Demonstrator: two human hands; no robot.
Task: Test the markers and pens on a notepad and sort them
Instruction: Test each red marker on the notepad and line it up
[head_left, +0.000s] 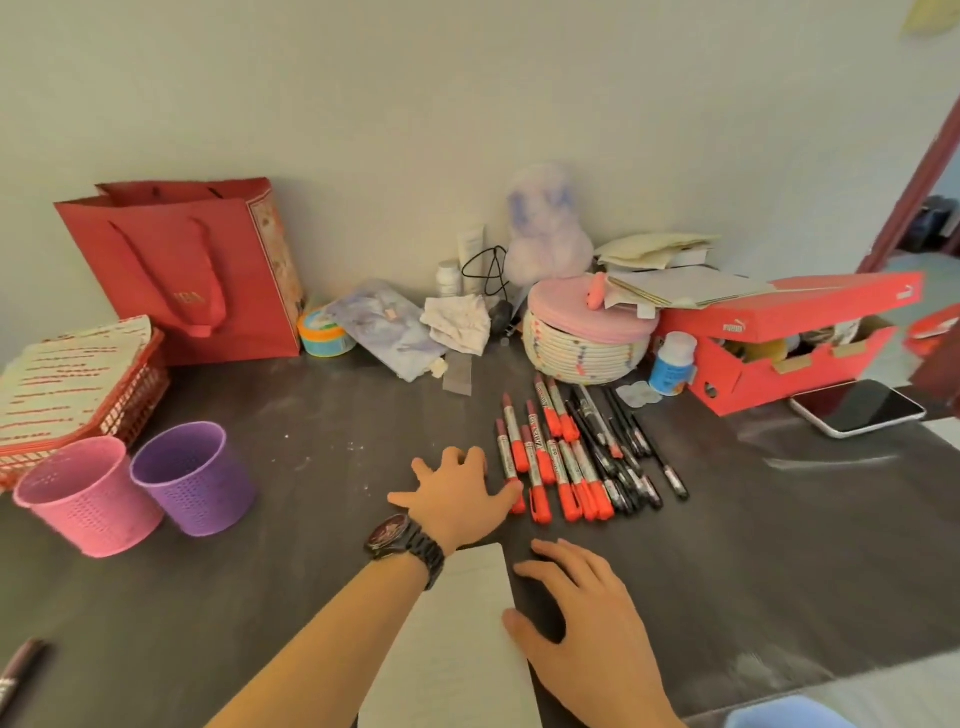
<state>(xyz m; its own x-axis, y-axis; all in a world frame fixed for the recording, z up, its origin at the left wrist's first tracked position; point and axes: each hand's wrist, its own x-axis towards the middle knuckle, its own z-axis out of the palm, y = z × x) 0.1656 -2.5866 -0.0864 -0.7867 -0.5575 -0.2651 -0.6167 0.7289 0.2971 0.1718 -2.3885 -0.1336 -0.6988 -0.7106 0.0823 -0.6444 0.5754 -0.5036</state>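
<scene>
While left hand (457, 491) touches markers (556, 460), right hand (584, 629) borders notepad (462, 649).

Left hand (460, 499) spread beside red markers (563, 467)

Red-capped markers (550, 457); black pens (623, 447); pink cup (88, 491); purple cup (195, 478); white notepad (457, 639); dark grey table (753, 545).

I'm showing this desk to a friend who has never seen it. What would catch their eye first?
Probably the red markers lying beside the black pens in the middle, with the left hand spread open right next to them. Then the pink cup and purple cup standing at the left, and the red gift bag upright behind them.
</scene>
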